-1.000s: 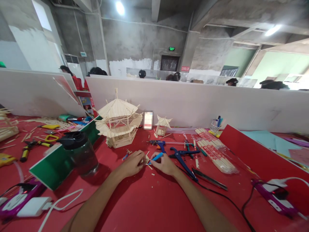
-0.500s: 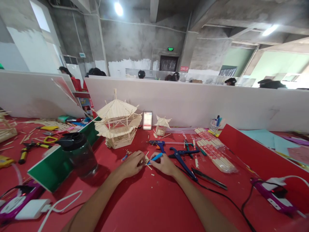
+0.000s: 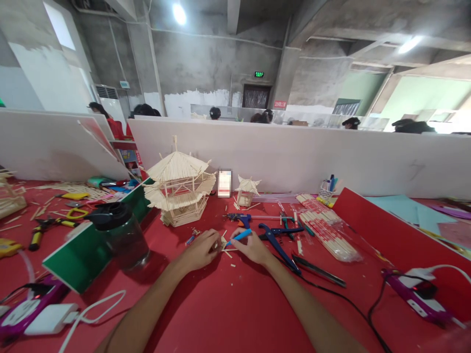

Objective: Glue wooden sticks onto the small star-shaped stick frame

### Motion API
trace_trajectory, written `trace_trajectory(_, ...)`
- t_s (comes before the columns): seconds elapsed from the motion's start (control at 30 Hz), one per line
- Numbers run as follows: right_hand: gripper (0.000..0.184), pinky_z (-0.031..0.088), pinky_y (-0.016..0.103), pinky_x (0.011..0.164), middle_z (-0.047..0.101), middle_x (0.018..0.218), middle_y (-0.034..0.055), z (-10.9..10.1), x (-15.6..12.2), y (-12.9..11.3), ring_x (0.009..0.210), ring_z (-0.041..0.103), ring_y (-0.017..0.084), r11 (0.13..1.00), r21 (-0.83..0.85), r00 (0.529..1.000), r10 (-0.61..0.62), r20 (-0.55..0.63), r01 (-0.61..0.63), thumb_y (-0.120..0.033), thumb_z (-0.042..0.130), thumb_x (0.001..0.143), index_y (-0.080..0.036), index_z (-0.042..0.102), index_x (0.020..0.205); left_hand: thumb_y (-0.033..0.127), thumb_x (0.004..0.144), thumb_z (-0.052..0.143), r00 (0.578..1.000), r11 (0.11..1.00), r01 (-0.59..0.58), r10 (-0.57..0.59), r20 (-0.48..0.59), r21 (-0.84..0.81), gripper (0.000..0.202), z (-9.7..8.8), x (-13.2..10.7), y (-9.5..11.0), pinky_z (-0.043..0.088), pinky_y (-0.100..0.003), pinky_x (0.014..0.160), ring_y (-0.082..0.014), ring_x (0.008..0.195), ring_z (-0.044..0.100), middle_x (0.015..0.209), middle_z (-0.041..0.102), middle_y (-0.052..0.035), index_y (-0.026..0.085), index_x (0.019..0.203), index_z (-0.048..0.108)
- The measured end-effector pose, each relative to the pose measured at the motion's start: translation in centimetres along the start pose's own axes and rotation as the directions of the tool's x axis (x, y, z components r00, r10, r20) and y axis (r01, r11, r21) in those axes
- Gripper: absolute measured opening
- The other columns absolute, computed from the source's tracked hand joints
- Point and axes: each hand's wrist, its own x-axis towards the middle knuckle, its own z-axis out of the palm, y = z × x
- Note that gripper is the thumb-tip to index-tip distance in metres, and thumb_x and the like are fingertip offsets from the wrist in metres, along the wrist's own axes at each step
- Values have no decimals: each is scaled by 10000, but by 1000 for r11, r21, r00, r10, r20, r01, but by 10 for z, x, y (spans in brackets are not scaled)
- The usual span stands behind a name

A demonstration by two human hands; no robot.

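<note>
My right hand [image 3: 253,248] is closed around a blue pen [image 3: 242,235], its tip slanting down to the left. Below that tip lie a few small pale wooden stick pieces [image 3: 224,241] on the red tabletop. My left hand [image 3: 202,249] rests beside them with curled fingers pressed together at their left edge. What those fingers grip, if anything, is hidden. Behind the hands stand a large stick-built pagoda [image 3: 179,189] and a small stick pavilion [image 3: 248,185].
A glue gun [image 3: 241,218], a blue-handled cutter [image 3: 278,249] and bagged wooden sticks [image 3: 329,234] lie to the right. At left stand a dark water bottle [image 3: 121,240] and a green divider [image 3: 79,260]. Power strips [image 3: 423,301] with cables flank both sides.
The blue pen has shifted slightly up and to the right with my right hand, its tip drawing back a little. My left hand stays in place.
</note>
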Motion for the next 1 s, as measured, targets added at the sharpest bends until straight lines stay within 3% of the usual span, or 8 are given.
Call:
trace_trajectory(0.17, 164, 465, 278, 680, 637, 751, 10, -3, 1, -1, 709, 591, 161, 999, 42, 998, 7, -69, -4, -346, 597, 840, -193, 636, 795, 242, 917, 447, 989, 999, 51, -53, -135, -19, 110, -18, -1, -7, 442, -320, 850, -206, 950, 557, 1018, 605, -66, 203, 936, 549)
trace_trajectory(0.3, 144, 460, 279, 681, 644, 772, 9, -2, 2, 1, 709, 592, 159, 998, 55, 995, -8, -104, 13, -331, 597, 845, -196, 648, 841, 107, 838, 435, 945, 939, 279, -233, -228, 199, 177, -49, -8, -22, 432, -342, 833, -233, 926, 590, 968, 647, -70, 202, 923, 558)
trace_trajectory(0.37, 140, 463, 281, 707, 648, 793, 11, -2, 2, 0, 732, 597, 162, 998, 57, 992, -21, -123, 28, -328, 596, 849, -197, 645, 851, 106, 841, 434, 903, 862, 424, -378, -205, 278, 191, -59, -13, -29, 431, -328, 749, -241, 862, 618, 913, 667, -69, 201, 946, 562)
trace_trajectory(0.43, 144, 468, 286, 740, 651, 812, 14, -2, 3, -2, 770, 606, 170, 997, 69, 990, -30, -136, 39, -336, 601, 848, -198, 641, 845, 154, 866, 455, 873, 809, 487, -458, -165, 330, 157, -63, -17, -34, 420, -319, 703, -250, 858, 638, 926, 682, -74, 206, 967, 563)
trace_trajectory(0.57, 178, 474, 293, 765, 670, 858, 27, -3, 2, -6, 818, 621, 183, 995, 91, 990, -36, -137, 49, -357, 586, 864, -197, 660, 882, 223, 849, 541, 866, 802, 488, -496, -70, 344, 129, -55, -21, -40, 415, -314, 677, -266, 873, 651, 962, 690, -88, 214, 969, 586)
trace_trajectory(0.77, 205, 484, 281, 718, 668, 862, 32, -1, 1, -1, 804, 645, 188, 990, 138, 992, 8, -126, 10, -391, 572, 884, -198, 631, 918, 216, 861, 503, 858, 793, 481, -514, -13, 373, 132, -46, -19, -41, 410, -320, 683, -280, 905, 643, 982, 686, -100, 202, 944, 604)
trace_trajectory(0.9, 175, 468, 260, 690, 615, 771, -7, 0, 2, 1, 735, 620, 162, 989, 143, 986, -14, -166, 38, -372, 597, 872, -201, 577, 842, 211, 840, 524, 852, 787, 501, -521, -47, 360, 135, -47, -17, -39, 411, -311, 697, -259, 908, 627, 1001, 671, -97, 196, 945, 607)
trace_trajectory(1.0, 151, 463, 258, 700, 630, 787, -5, -2, 3, -2, 739, 607, 158, 992, 109, 983, -37, -181, 57, -347, 630, 847, -197, 607, 838, 173, 822, 524, 897, 852, 442, -425, -120, 280, 141, -44, -13, -38, 420, -299, 713, -225, 876, 611, 983, 652, -82, 187, 944, 595)
